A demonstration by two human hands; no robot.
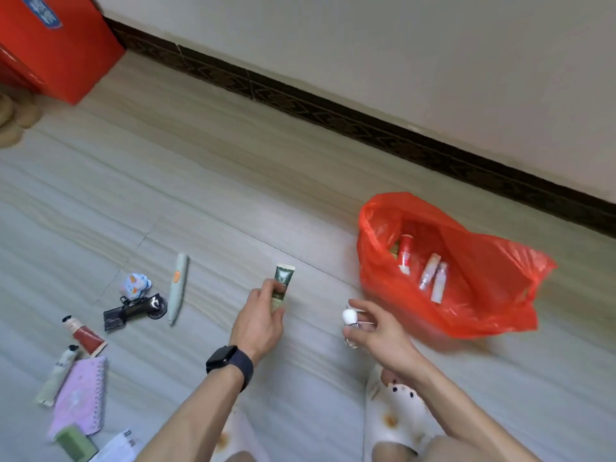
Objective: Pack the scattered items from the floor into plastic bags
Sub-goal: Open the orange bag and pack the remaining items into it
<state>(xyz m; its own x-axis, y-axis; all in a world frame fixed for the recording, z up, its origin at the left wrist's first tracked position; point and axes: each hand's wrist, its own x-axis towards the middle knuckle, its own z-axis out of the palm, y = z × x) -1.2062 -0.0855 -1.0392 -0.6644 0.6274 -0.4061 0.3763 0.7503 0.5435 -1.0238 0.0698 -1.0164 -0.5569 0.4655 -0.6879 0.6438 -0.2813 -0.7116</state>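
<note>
Mid-pack, both hands loaded. Left hand (263, 315) is wrapped round a green tube (284, 283), gripping its lower half, crimped end pointing away from me, low over the floor (233, 181). Right hand (375, 326) pinches a small clear bottle (350, 328) with a round white cap. The body is blurred, so "bottle" is probable, not certain.

Red plastic bag (493, 271) lies open near the right hand, mouth towards me. A red tube (406, 253) and two slim pale bottles (433, 278) are already inside.

Unpacked, well off to the left: pen-shaped device (177, 288), blue charm (135, 284) beside a black key pouch (133, 311), red-brown tube (86, 336), cream tube (58, 375), pink spiral notebook (80, 395), green block (75, 445).

Step, as I judge it: carry both held items to the bag. The next move needs the right hand over the mouth first, letting go inside. Then the left hand crosses with the green tube. The bag is limp and unheld, so the rim may fold over; I'd drop from above rather than push in. Roughly a third done.
</note>
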